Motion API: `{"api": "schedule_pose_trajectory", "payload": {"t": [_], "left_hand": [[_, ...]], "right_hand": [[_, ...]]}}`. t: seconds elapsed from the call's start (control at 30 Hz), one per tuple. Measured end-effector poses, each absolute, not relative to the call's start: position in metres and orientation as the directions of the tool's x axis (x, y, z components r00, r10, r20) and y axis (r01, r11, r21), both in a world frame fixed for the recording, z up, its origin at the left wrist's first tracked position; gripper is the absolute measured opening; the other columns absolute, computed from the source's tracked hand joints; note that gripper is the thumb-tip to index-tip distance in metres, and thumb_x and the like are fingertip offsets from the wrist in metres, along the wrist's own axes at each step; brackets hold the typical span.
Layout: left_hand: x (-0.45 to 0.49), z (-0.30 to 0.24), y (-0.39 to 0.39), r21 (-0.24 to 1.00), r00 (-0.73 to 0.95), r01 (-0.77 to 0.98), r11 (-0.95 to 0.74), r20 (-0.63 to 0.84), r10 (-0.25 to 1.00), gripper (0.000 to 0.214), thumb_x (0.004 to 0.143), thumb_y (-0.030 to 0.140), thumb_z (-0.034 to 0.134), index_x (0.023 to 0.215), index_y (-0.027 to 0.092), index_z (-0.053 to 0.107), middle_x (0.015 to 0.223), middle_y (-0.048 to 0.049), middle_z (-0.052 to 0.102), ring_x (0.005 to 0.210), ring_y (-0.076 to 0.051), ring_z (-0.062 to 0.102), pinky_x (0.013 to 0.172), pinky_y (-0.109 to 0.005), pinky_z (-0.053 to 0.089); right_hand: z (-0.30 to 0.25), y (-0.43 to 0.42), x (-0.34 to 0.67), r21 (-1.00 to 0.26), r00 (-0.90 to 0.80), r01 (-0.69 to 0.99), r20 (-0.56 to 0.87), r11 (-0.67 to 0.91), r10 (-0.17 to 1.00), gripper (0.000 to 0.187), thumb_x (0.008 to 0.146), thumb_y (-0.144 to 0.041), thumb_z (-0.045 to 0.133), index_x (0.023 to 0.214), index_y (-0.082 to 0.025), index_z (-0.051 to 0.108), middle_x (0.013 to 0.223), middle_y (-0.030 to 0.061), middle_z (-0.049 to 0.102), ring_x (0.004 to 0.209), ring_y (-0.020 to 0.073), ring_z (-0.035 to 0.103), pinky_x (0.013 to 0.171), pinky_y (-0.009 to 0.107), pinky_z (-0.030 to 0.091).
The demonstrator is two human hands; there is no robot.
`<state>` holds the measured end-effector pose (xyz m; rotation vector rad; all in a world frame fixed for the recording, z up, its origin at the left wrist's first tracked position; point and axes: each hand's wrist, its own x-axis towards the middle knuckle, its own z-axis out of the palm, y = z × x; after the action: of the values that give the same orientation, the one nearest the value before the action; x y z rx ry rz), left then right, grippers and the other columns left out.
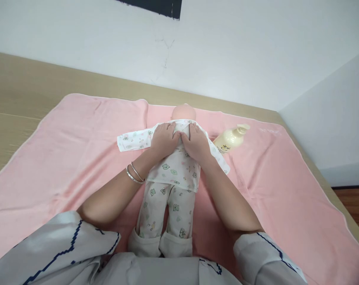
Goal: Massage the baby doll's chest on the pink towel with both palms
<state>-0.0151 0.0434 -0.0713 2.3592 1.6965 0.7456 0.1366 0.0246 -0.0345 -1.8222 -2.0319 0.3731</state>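
A baby doll [184, 112] lies stretched out with its head away from me, its face out of sight. It wears a white printed top [173, 172] and matching printed trousers [179, 206] with turned-up cuffs. My left hand [164, 139] rests flat on the left side of the doll's upper body, fingers pointing toward the head. On the right side, my right hand [197, 143] lies flat in the same way. The two thumbs come together near the middle. Neither hand holds anything. One sleeve [135, 140] spreads out to the left; the other runs partly beneath my right forearm.
A pink blanket [90, 138] with pale edging lies under the doll, over a wooden table [25, 79]. A cream pump bottle [231, 138] is on the blanket, right of the doll. Behind the table rises a white wall [227, 51]. Two silver bangles [134, 174] circle my left wrist.
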Motion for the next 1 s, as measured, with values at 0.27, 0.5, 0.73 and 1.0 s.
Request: {"api": "schedule_pose_trajectory", "payload": {"t": [0.27,0.5,0.73,1.0], "left_hand": [[-0.013,-0.058,0.027,0.368,0.259,0.859,-0.357,0.289,0.922,0.041,0.107,0.027,0.034,0.129,0.011,0.065,0.132,-0.0217,0.066,0.125,-0.036,0.059,0.112,-0.055,0.046],[-0.016,-0.058,0.033,0.361,0.281,0.848,-0.388,0.314,0.907,0.032,0.101,0.021,0.039,0.112,0.016,0.069,0.121,-0.0196,0.07,0.117,-0.035,0.062,0.107,-0.053,0.049],[-0.03,-0.06,0.055,0.416,0.221,0.864,-0.285,0.195,0.956,0.027,0.103,0.027,0.041,0.1,0.021,0.067,0.108,-0.0151,0.076,0.103,-0.032,0.069,0.094,-0.048,0.053],[-0.017,-0.061,0.031,0.341,0.247,0.866,-0.365,0.344,0.906,0.032,0.104,0.026,0.04,0.119,0.016,0.067,0.122,-0.0199,0.071,0.118,-0.035,0.063,0.106,-0.054,0.048]], "right_hand": [[-0.043,0.029,0.141,-0.429,-0.113,0.887,0.158,0.171,0.981,0.061,0.104,-0.041,0.04,0.152,-0.006,0.052,0.162,0.0227,0.054,0.152,0.0358,0.05,0.128,0.055,0.036],[-0.033,0.015,0.13,-0.268,-0.153,0.947,0.106,0.177,0.982,0.058,0.108,-0.032,0.034,0.152,0.001,0.054,0.163,0.0257,0.053,0.153,0.0384,0.048,0.129,0.054,0.035],[-0.024,-0.017,0.11,-0.2,-0.228,0.948,0.116,0.247,0.967,0.057,0.109,-0.025,0.033,0.157,0.003,0.048,0.167,0.0272,0.047,0.16,0.0365,0.041,0.133,0.053,0.031],[-0.032,0.017,0.126,-0.333,-0.119,0.931,0.11,0.15,0.987,0.057,0.108,-0.029,0.035,0.154,-0.001,0.052,0.166,0.0247,0.05,0.158,0.035,0.043,0.132,0.054,0.032]]}}
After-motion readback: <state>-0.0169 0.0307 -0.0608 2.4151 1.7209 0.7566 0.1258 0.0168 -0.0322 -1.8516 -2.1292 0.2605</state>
